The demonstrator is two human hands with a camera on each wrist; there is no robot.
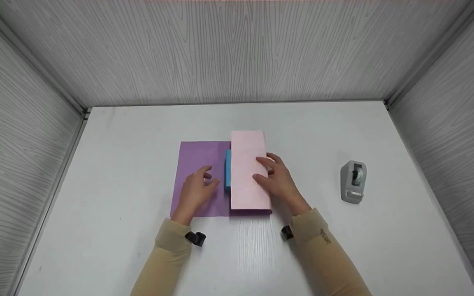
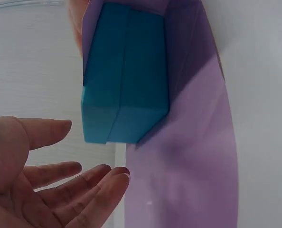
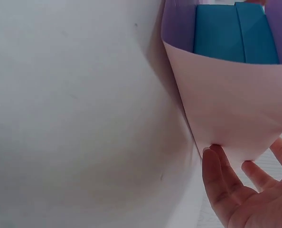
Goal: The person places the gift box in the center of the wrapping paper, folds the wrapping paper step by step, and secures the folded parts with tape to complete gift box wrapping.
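Observation:
A sheet of paper, purple [image 1: 198,197] on its inner face and pink [image 1: 247,172] on its outer face, lies on the table with its right part folded over a blue box [image 1: 228,170]. In the head view most of the box is hidden under the flap. My right hand [image 1: 280,181] presses the flap's right side, thumb and fingertips touching the pink face. Over the purple part, left of the box, my left hand [image 1: 198,190] hovers with relaxed, spread fingers and holds nothing. The box's end [image 2: 126,123] faces it in the left wrist view.
A grey tape dispenser [image 1: 353,182] stands on the white table [image 1: 117,172] to the right of the paper. Wood-grained panels [image 1: 237,53] rise at the back and both sides of the table.

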